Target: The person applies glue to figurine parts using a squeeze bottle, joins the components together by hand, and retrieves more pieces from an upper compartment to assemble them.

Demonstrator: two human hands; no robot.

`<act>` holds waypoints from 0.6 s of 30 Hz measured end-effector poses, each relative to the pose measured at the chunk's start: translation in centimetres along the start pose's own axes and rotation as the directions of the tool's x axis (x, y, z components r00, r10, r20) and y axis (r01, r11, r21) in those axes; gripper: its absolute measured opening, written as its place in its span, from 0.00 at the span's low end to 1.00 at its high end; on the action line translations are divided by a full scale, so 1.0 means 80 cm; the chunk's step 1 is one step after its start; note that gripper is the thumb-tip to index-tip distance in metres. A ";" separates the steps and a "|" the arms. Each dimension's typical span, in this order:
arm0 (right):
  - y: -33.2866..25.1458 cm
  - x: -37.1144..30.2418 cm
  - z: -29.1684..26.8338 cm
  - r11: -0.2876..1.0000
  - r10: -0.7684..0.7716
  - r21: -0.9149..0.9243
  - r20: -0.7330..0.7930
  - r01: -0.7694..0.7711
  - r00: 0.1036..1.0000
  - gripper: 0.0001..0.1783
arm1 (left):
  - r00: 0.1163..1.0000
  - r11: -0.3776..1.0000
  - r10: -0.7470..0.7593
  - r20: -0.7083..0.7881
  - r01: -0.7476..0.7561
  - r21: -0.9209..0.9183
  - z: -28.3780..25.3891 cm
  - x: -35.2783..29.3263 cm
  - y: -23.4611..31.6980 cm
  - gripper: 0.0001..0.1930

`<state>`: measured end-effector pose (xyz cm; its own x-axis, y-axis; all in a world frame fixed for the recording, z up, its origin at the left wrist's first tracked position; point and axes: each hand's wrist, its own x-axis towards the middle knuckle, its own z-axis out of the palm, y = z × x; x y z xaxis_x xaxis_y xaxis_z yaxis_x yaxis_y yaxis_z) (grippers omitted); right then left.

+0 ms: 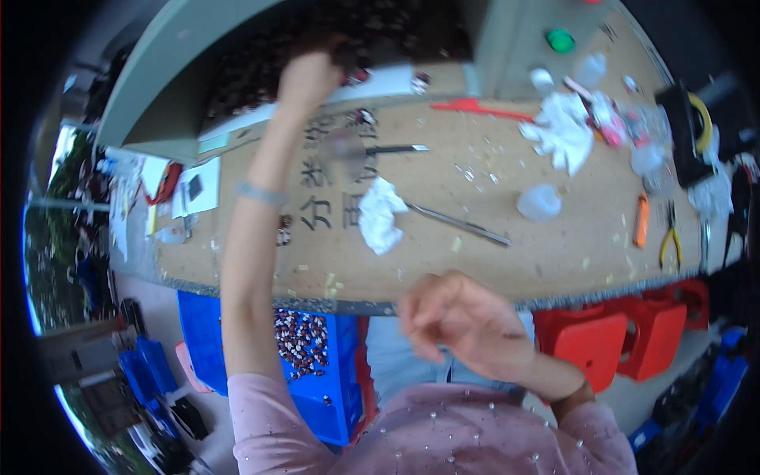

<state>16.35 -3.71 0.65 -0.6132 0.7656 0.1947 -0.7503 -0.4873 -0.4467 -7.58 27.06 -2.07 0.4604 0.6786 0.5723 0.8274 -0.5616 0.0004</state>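
My left hand (310, 77) reaches far forward to the front of a dark recess holding a heap of small dark red and white pieces (245, 83). Its fingers are lost in the shade among the pieces, so their grip is hidden. Close to my body, over the near edge of the table, is my right hand (465, 321), blurred, its fingers bent inward; whatever they hold, if anything, cannot be made out. Between the hands lie a crumpled white cloth or tissue (381, 218), metal tweezers (463, 225), a dark-handled blade tool (396, 149) and a blurred round grey thing (344, 154).
On the right of the table (443, 265) are a white glove (560, 131), a translucent bottle (540, 203), an orange cutter (640, 220) and yellow-handled pliers (671, 237). Below its edge stand a blue bin (336, 412) with more pieces and red stools (590, 348).
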 end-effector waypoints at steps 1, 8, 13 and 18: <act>0.004 -0.008 -0.006 0.980 0.000 -0.197 -0.128 -0.025 0.992 0.22 | 0.999 0.998 0.034 0.038 -0.036 0.051 0.003 0.010 0.012 0.17; 0.022 -0.054 -0.043 0.807 -0.260 -0.590 -0.359 -0.002 0.896 0.13 | 0.951 0.928 -0.192 0.243 0.096 0.360 0.058 0.059 0.027 0.10; 0.016 -0.043 -0.049 0.770 -0.226 -0.637 -0.342 -0.048 0.912 0.15 | 0.988 0.914 -0.130 0.088 0.086 0.395 0.044 0.053 0.002 0.08; 0.010 -0.048 -0.042 0.695 -0.254 -0.716 -0.326 -0.063 0.911 0.15 | 0.965 0.982 -0.146 -0.218 0.169 0.089 -0.028 0.029 0.006 0.08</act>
<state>18.88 -5.64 -3.37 -0.2874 0.9578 0.0054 -0.3063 -0.0865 -0.9480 -6.84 27.32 1.07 0.2532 0.6337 0.7309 0.9184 -0.3950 0.0243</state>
